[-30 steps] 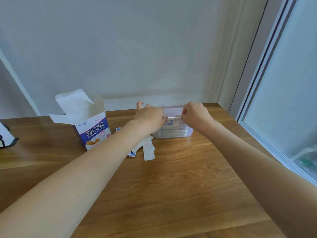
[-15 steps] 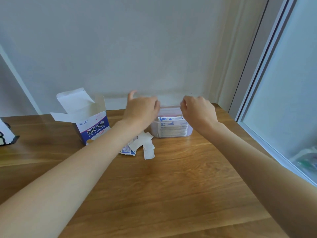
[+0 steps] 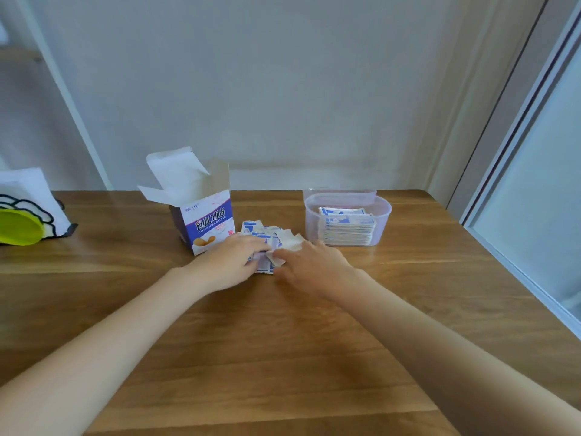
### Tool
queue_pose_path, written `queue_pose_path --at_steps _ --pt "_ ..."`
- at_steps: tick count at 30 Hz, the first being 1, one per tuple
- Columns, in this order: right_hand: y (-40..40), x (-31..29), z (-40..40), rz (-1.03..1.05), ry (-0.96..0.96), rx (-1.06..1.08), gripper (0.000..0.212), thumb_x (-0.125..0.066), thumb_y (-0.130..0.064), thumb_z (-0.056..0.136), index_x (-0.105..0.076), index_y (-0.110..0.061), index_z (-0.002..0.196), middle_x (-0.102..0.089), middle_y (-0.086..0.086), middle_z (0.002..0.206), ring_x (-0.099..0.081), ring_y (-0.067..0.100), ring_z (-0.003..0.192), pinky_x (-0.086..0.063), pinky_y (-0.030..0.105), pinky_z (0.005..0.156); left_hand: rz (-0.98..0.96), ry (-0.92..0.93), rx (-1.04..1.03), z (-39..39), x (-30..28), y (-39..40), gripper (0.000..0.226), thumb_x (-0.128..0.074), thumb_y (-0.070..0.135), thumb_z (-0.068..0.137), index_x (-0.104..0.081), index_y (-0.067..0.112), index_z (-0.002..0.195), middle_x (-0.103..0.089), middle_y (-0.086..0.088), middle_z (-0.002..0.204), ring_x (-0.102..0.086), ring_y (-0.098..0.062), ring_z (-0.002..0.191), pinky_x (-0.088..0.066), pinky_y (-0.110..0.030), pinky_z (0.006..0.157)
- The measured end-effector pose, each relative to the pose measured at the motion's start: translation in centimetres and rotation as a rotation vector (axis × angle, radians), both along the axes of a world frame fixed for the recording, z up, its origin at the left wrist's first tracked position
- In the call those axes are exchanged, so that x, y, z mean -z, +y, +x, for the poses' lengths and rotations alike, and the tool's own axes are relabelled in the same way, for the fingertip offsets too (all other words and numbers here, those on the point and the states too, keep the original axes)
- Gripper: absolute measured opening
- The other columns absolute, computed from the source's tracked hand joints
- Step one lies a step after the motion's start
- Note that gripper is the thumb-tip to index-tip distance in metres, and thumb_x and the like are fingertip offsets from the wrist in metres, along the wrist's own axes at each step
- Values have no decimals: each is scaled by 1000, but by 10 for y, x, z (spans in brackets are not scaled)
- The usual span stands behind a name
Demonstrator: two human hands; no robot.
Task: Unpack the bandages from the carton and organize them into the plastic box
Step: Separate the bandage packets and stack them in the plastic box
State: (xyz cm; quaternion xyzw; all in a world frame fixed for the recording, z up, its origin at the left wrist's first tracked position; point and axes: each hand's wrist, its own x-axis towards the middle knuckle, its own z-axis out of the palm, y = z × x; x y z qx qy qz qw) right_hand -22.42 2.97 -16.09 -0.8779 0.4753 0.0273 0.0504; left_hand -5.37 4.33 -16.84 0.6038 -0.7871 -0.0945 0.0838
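An open blue-and-white carton (image 3: 204, 215) stands on the wooden table, its flaps up. To its right lies a loose pile of wrapped bandages (image 3: 270, 237). Further right sits a clear plastic box (image 3: 382, 221) holding a neat stack of bandages (image 3: 345, 228). My left hand (image 3: 232, 262) rests on the left side of the loose pile, fingers spread over it. My right hand (image 3: 311, 265) touches the pile's right side, fingertips on a white wrapper. Part of the pile is hidden under both hands.
A white stand with a yellow-green object (image 3: 19, 228) sits at the table's left edge. The wall runs along the back edge. A window frame (image 3: 515, 152) borders the table on the right. Bare wood (image 3: 283, 357) lies between my forearms.
Both hands left the plastic box and came down and left onto the loose pile of bandages beside the carton. The box now shows its stack uncovered.
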Motion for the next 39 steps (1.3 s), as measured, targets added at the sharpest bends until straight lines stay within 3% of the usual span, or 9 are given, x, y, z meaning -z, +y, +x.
queue_pose_path --at_steps 6,9,13,16,21,26,30,32,39 --pt "-3 -4 -18 -10 -184 57 38 -40 -36 97 -61 -7 107 -60 13 99 -53 30 103 -44 38 84 12 -38 -6 1 -2 0 36 -44 15 93 -54 20 127 -53 4 132 -45 -13 123 -37 -27 100" --pt "-4 0 -20 -37 -308 125 37 -50 -37 92 -66 -5 100 -67 13 100 -58 27 98 -50 38 84 -4 -45 -37 -5 -6 0 31 -45 18 94 -57 21 123 -55 3 129 -48 -14 118 -40 -28 92" --pt "-4 6 -12 -95 -332 143 37 -61 -35 85 -54 -6 105 -62 9 107 -54 27 103 -48 34 81 -63 -46 -75 -13 -12 -3 33 -49 22 92 -52 24 125 -52 2 131 -43 -16 121 -41 -29 89" --pt "-3 6 -7 -91 -372 83 21 -57 -14 85 -46 -9 102 -61 9 106 -55 30 100 -42 31 70 -6 -38 -29 -24 -16 -3 44 -53 19 89 -44 26 132 -48 2 134 -42 -19 125 -41 -32 91" --pt "-2 3 -17 -134 -267 -20 27 -44 0 87 -45 -8 113 -62 13 102 -59 31 88 -44 35 67 2 -4 11 -38 -15 -8 26 -53 16 87 -57 21 112 -59 -1 106 -53 -13 89 -32 -17 54" --pt "-5 -10 -36 207 -675 137 20 -56 -6 87 -58 -13 106 -70 7 100 -60 12 80 -49 21 68 84 259 11 -42 -25 -2 18 -59 21 89 -60 23 106 -57 11 90 -53 -3 77 -38 -13 60" --pt "-4 -12 -42 448 -790 189 17 -66 -9 83 -60 -16 98 -71 4 87 -64 12 75 -54 28 74 149 364 -41 -37 -29 4 9 -62 28 87 -58 30 95 -59 18 83 -57 -2 79 -43 -15 67" --pt "-4 -13 -44 539 -906 211 16 -67 -6 83 -60 -9 97 -68 3 78 -64 5 61 -54 19 63 165 440 -92 -31 -27 4 6 -62 27 87 -61 26 92 -62 13 82 -58 -2 78 -43 -16 70" --pt "-4 -19 -40 539 -1021 283 6 -63 -8 86 -58 -5 88 -67 5 73 -63 8 48 -53 17 50 246 706 -197 -21 -28 7 8 -63 23 87 -63 22 95 -66 7 89 -61 -6 86 -43 -11 71"
